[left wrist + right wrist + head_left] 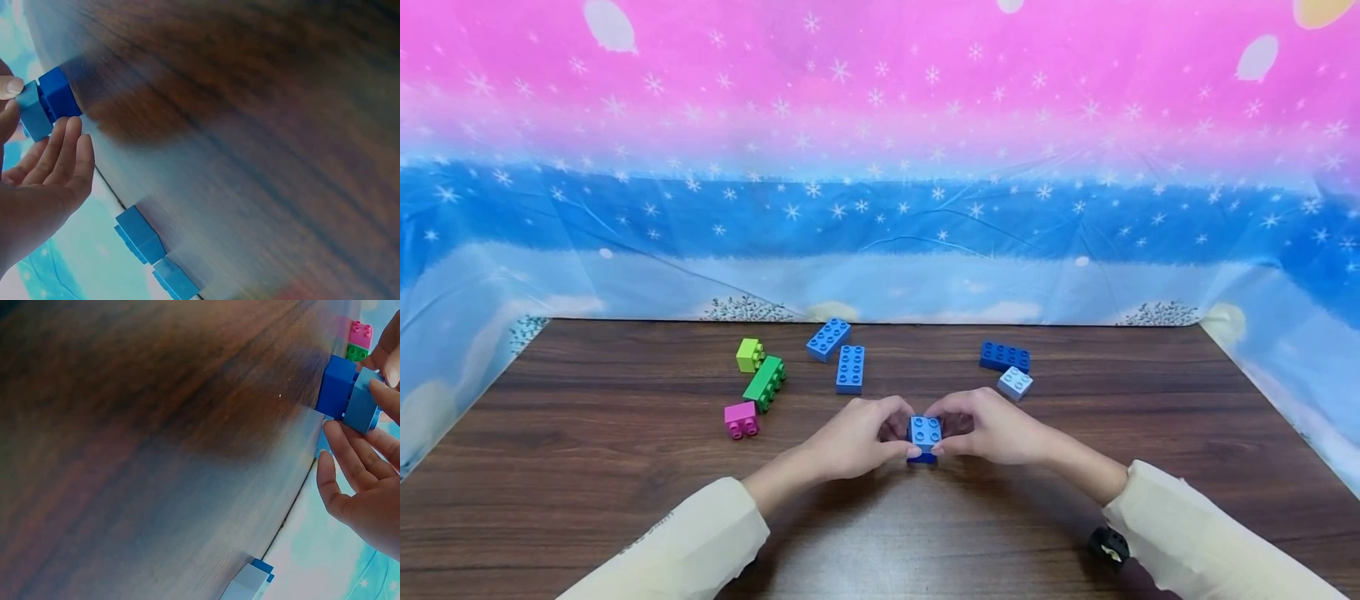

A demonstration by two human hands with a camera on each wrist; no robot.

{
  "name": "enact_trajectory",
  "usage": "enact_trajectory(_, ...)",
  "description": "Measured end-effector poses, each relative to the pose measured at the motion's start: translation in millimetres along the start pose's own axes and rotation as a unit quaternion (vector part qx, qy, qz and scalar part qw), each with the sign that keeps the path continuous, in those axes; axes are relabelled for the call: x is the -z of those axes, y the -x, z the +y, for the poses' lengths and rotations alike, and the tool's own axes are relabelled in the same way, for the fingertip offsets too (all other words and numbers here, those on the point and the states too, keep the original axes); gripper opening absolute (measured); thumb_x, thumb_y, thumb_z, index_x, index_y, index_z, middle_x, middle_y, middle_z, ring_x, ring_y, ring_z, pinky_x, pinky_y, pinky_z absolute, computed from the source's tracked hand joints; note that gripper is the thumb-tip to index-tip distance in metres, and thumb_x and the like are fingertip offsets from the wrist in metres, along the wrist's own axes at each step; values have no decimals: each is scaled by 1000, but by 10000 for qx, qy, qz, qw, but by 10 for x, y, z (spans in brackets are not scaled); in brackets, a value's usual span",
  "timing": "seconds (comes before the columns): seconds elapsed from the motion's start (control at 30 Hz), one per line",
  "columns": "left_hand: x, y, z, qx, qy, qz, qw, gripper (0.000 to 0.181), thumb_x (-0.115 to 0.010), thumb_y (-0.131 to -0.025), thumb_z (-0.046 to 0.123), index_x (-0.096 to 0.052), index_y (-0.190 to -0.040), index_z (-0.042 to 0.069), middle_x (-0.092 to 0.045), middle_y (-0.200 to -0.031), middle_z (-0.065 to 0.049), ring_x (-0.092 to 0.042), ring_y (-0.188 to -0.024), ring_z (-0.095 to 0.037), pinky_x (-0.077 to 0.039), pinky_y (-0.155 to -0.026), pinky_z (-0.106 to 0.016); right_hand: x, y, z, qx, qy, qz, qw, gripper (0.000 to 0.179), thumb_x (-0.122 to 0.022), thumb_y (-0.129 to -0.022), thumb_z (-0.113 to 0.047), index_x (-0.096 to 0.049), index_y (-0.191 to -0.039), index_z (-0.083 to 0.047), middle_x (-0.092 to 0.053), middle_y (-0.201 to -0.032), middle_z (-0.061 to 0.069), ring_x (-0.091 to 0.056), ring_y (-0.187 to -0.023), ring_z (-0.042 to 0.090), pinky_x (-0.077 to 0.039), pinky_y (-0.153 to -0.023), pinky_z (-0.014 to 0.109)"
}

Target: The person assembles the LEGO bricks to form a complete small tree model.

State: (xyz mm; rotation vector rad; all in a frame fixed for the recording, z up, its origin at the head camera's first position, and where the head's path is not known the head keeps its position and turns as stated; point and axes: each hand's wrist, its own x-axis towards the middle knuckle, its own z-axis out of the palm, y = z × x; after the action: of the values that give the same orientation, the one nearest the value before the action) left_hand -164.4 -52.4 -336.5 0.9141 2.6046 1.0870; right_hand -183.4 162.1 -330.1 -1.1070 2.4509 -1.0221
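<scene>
Snow-flecked cloth (880, 217) in pink, blue and white hangs behind and around the work area, printed with pale balloon shapes and small dark-leaved bushes. Before it stretches a dark brown wood-grain table (587, 467). Two cream sleeves reach in from the near edge; the left sleeve (700, 533) carries a line of dark marks too small to read, and beside the cuff of the right sleeve (1210, 533) shows a black wrist device (1108, 546).

Left hand (857, 437) and right hand (1000, 425) meet near the table's middle, each thumb on the near side and fingers round the back, pinching a light-blue brick (925, 432) between them. It sits above a dark-blue brick (60, 94), and the wrist views show a narrow gap between the two. Some lower fingers are spread loosely.

Among the longer bricks, two mid-blue bricks (850, 369) lie just beyond the left hand, a green brick (763, 382) lies on its side farther left, and a navy brick (1004, 356) lies beyond the right hand. Smallest are a pale-blue brick (1015, 383) just before the navy one, a lime brick (748, 355) and a magenta brick (741, 417) near the green one.
</scene>
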Motion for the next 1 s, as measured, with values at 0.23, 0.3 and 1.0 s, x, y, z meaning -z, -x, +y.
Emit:
enact_trajectory(0.23, 1, -4, 8, -31, 4, 75, 10000, 18, -61, -89, 18, -59, -101, 4, -62, -84, 0, -57, -78, -12, -47, -68, -26, -1, -3, 10, 17, 88, 48, 9999, 27, -70, -81, -14, -64, -106, -4, -63, -95, 0, -59, -79, 8, -50, -71, 23)
enact_trajectory(0.3, 1, -4, 9, -61, 7, 88, 9999, 17, -62, -88, 17, -59, -99, 4, -62, -84, -1, -58, -78, -12, -47, -68, -26, -2, -4, 12, 30, 96, 67, 9999, 26, -70, -81, -14, -65, -105, -4, -63, -94, 0, -59, -77, 8, -50, -70, 24)
enact_trajectory(1.0, -47, -19, -28, -180, 147, 79, 9997, 13, -62, -87, 13, -57, -98, 7, -60, -82, 2, -56, -75, -11, -46, -66, -24, -38, 26, 95, -216, -294, 143, 9992, 26, -71, -80, -21, -66, -102, -8, -63, -82, -4, -56, -70, 12, -48, -59, 25)
